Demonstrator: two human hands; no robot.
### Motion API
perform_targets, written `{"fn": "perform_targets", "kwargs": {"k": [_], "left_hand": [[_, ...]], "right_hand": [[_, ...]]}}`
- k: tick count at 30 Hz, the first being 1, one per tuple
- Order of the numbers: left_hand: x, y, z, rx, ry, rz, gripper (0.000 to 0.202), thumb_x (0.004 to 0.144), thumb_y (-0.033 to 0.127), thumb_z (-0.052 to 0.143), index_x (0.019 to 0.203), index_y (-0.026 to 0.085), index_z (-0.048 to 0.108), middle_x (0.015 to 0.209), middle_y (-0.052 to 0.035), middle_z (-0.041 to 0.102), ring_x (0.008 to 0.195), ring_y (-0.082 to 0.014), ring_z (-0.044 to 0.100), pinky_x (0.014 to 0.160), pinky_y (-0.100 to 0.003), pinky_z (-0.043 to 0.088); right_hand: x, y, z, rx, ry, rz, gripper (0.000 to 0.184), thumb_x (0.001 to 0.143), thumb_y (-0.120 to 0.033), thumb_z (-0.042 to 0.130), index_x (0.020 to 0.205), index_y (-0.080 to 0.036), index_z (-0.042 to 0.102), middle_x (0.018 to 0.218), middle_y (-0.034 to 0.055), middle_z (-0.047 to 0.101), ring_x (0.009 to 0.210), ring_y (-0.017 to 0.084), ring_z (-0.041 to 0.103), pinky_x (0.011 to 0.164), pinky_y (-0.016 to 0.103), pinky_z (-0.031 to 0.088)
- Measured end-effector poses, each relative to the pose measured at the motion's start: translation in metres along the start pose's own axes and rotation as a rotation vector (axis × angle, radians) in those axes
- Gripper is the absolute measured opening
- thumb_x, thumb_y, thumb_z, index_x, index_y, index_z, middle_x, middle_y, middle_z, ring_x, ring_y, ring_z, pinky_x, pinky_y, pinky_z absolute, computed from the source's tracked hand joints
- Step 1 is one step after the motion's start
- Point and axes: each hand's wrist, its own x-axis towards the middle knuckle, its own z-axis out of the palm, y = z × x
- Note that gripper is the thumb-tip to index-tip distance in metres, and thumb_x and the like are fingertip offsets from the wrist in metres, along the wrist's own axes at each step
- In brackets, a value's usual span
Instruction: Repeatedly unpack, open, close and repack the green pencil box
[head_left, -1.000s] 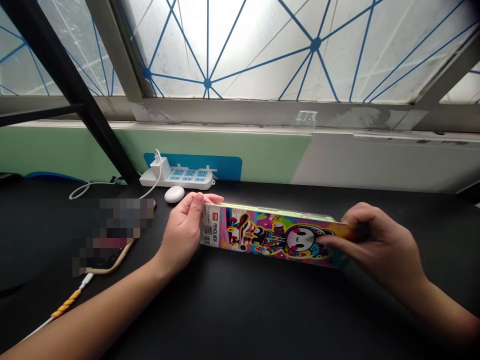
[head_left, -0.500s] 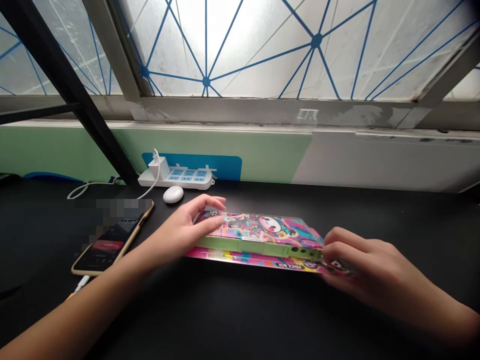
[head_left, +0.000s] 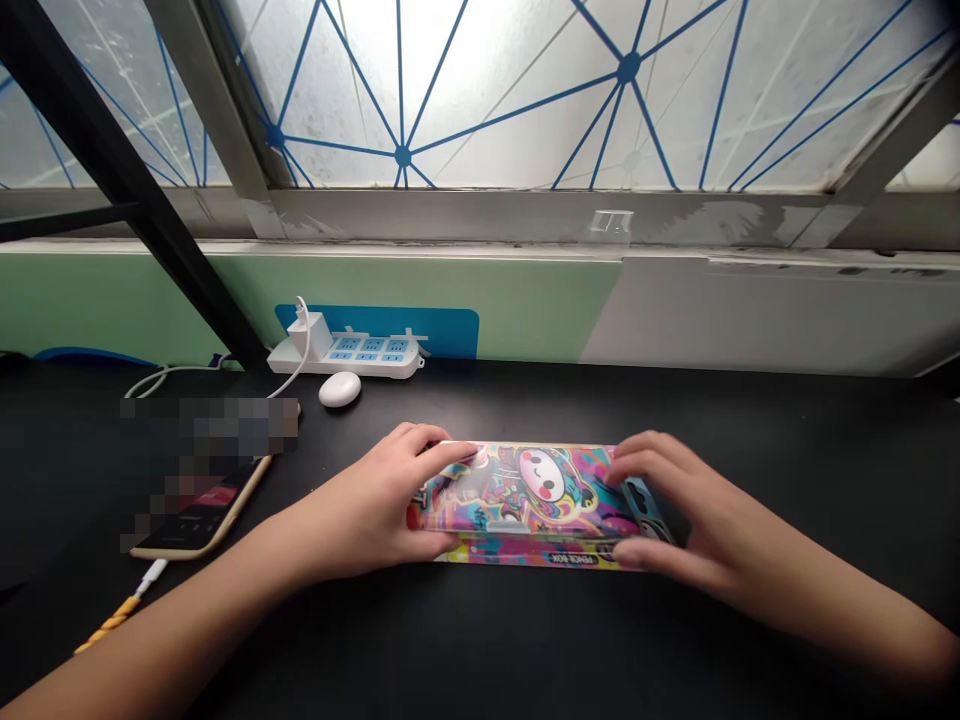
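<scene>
A colourful cartoon-printed pencil box (head_left: 536,490) lies flat on the black table (head_left: 480,640), its printed face up, with a matching printed card sleeve edge showing along its near side. My left hand (head_left: 382,505) grips the box's left end, fingers over the top and thumb at the near side. My right hand (head_left: 675,510) grips the right end the same way, fingers curled over the top and thumb low at the near edge.
A phone (head_left: 199,500) with a charging cable (head_left: 112,620) lies at the left. Behind stand a white power strip (head_left: 352,352) with a plugged charger and a small white oval case (head_left: 339,389). A window wall runs along the back, with a black diagonal post (head_left: 135,190) at the left.
The pencil box was held upright on its edge, then tipped down flat onto the table. Both hands shifted from its ends to gripping over its top.
</scene>
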Motion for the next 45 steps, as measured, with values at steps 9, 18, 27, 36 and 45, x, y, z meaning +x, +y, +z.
{"fn": "perform_targets", "kwargs": {"k": [9, 18, 27, 36, 45], "left_hand": [[-0.004, 0.009, 0.003, 0.586, 0.327, 0.309, 0.071, 0.088, 0.019, 0.071, 0.153, 0.030, 0.045, 0.135, -0.0147, 0.052, 0.125, -0.0343, 0.049, 0.119, -0.062, 0.027], [-0.002, 0.003, -0.012, 0.500, 0.519, 0.149, 0.082, 0.092, 0.050, 0.071, 0.159, 0.024, 0.032, 0.143, -0.0198, 0.055, 0.135, -0.0390, 0.049, 0.120, -0.063, 0.025], [-0.003, 0.005, -0.016, 0.557, 0.364, 0.212, 0.033, 0.096, 0.047, 0.065, 0.113, 0.018, 0.068, 0.086, -0.0061, 0.071, 0.075, -0.0235, 0.064, 0.094, -0.047, 0.050], [-0.006, 0.019, -0.005, 0.567, 0.337, 0.176, 0.038, 0.090, 0.053, 0.071, 0.105, 0.017, 0.071, 0.109, -0.0138, 0.078, 0.089, -0.0333, 0.073, 0.075, -0.043, 0.053], [-0.005, 0.018, 0.004, 0.502, 0.180, 0.146, 0.048, 0.089, 0.051, 0.074, 0.124, 0.019, 0.068, 0.118, -0.0136, 0.076, 0.101, -0.0344, 0.071, 0.095, -0.051, 0.050]], "right_hand": [[-0.002, 0.028, -0.012, 0.300, -0.037, 0.328, 0.072, 0.079, -0.055, 0.079, 0.139, -0.033, 0.047, 0.130, 0.0097, 0.068, 0.110, 0.035, 0.070, 0.084, 0.043, 0.064], [-0.003, 0.020, -0.014, 0.246, 0.169, 0.155, 0.053, 0.071, -0.052, 0.087, 0.113, -0.030, 0.062, 0.104, 0.0055, 0.073, 0.092, 0.029, 0.073, 0.078, 0.038, 0.065], [-0.001, 0.015, -0.017, 0.159, 0.065, 0.045, 0.026, 0.078, -0.047, 0.083, 0.098, -0.033, 0.074, 0.105, 0.0038, 0.079, 0.093, 0.031, 0.075, 0.080, 0.043, 0.064], [-0.005, 0.012, -0.026, 0.064, -0.189, 0.016, 0.050, 0.082, -0.045, 0.078, 0.132, -0.043, 0.069, 0.137, 0.0018, 0.069, 0.119, 0.036, 0.068, 0.096, 0.049, 0.061], [-0.015, 0.017, -0.026, -0.077, -0.297, 0.043, 0.078, 0.078, -0.052, 0.081, 0.150, -0.043, 0.052, 0.163, 0.0049, 0.044, 0.140, 0.042, 0.050, 0.109, 0.060, 0.049]]}}
